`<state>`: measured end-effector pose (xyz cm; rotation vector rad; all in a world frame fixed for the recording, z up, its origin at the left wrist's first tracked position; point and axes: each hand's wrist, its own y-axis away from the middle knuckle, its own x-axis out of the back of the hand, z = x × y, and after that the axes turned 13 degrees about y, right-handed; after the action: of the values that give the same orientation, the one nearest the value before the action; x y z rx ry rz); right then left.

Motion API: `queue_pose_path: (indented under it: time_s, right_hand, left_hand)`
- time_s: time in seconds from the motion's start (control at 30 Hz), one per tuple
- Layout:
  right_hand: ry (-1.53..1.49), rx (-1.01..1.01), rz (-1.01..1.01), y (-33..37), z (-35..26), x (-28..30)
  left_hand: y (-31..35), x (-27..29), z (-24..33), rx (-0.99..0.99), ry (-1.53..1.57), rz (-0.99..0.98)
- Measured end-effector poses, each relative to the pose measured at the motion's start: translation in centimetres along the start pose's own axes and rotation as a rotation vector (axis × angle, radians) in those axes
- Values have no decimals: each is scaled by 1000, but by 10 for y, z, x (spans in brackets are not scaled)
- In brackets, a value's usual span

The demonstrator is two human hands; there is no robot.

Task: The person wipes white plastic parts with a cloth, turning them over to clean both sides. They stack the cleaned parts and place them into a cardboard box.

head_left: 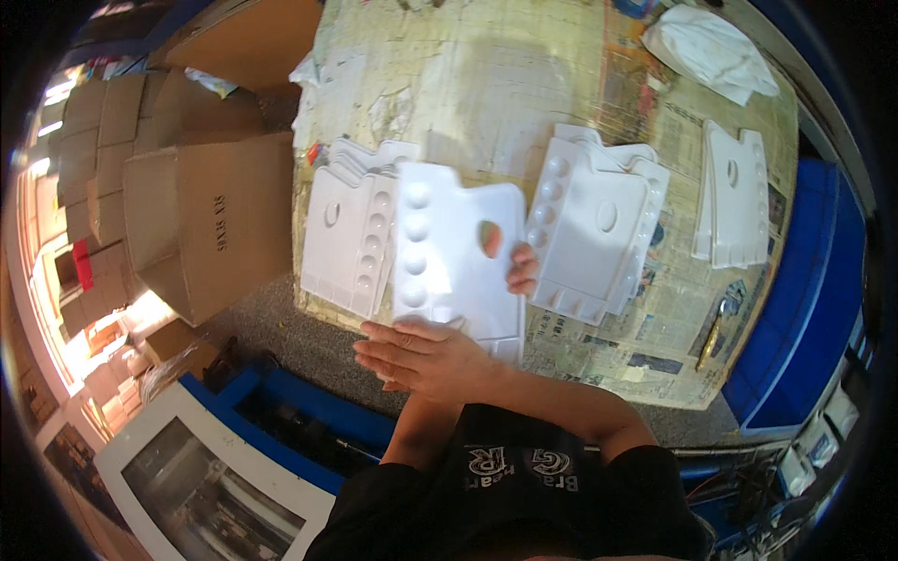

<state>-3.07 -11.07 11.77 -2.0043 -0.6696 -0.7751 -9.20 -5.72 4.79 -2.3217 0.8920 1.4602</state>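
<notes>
A white plastic paint palette [458, 248], with round wells and a thumb hole, is held up above the near side of the table. My left forearm runs under it, and the fingers of my left hand [522, 269] curl round its right edge; the rest of that hand is hidden behind the palette. Crossing over to the left, my right hand [426, 360] lies at the palette's near left corner, fingers stretched out past the edge. One stack of white palettes [341, 238] sits to the left of the held one, another stack [594, 224] to the right.
Newspaper covers the table [636, 374]. More palettes [734, 201] lie at its right side, near a brass-handled tool [713, 332] and a white cloth bundle [711, 51]. An open cardboard box [234, 224] stands left. Blue-and-white machinery [215, 477] is at lower left, a blue bin [795, 299] at right.
</notes>
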Motion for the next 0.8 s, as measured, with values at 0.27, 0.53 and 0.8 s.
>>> queue_pose_path:
  time_s: [0.27,0.53,0.8]
  right_hand:
    - [-45,-344,-39,32,53,35]
    - [-331,-949,394,36,83,59]
    - [-186,-285,206,7,32,35]
  left_hand:
    - [7,-46,22,-427,102,168]
    - [-5,-67,-2,-842,-258,382]
    - [-10,-54,0,-712,-304,286]
